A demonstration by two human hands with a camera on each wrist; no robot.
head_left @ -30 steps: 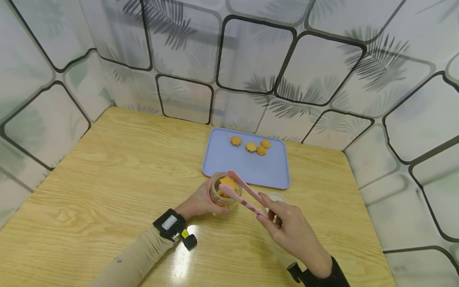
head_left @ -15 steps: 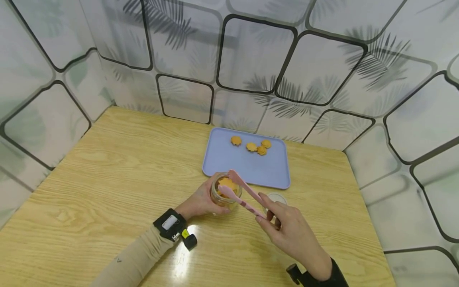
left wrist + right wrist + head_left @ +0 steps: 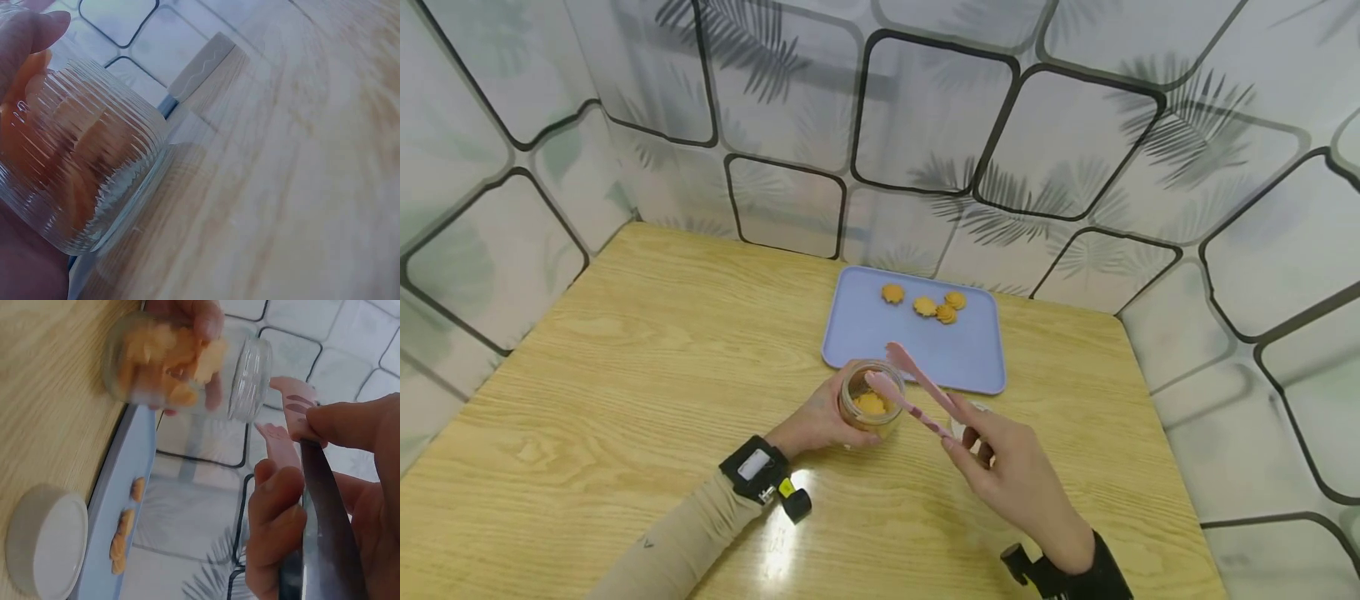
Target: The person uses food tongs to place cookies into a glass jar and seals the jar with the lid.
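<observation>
Taking 12 o'clock as away from the person in the head view, the left forearm in its beige sleeve point(image 3: 685, 533) reaches in from 7 o'clock. Its hand, the left hand point(image 3: 827, 418), lies curled round the glass jar point(image 3: 251, 378) from the jar's 9 o'clock side, thumb along the near wall. The jar's mouth faces up; orange biscuits point(image 3: 169, 356) are inside.

The right hand point(image 3: 1022, 483) comes from 5 o'clock, wrist low, knuckles up, pinching the tongs point(image 3: 922, 381) between thumb and fingers. The pink tips point to 10 o'clock and stand apart, just by the jar's mouth.

At the jar's 1 o'clock lies a blue tray point(image 3: 865, 333) with four biscuits: one at its 11 o'clock, three clustered at 2 o'clock. A white lid point(image 3: 59, 550) sits on the worktop point(image 3: 700, 317) at the jar's 3 o'clock, mostly hidden by the right hand in the head view.

The left wrist view cuts off the jar's mouth and most of the fingers. Overlapping biscuits and ribbed glass make the jar's count impossible to tell.
</observation>
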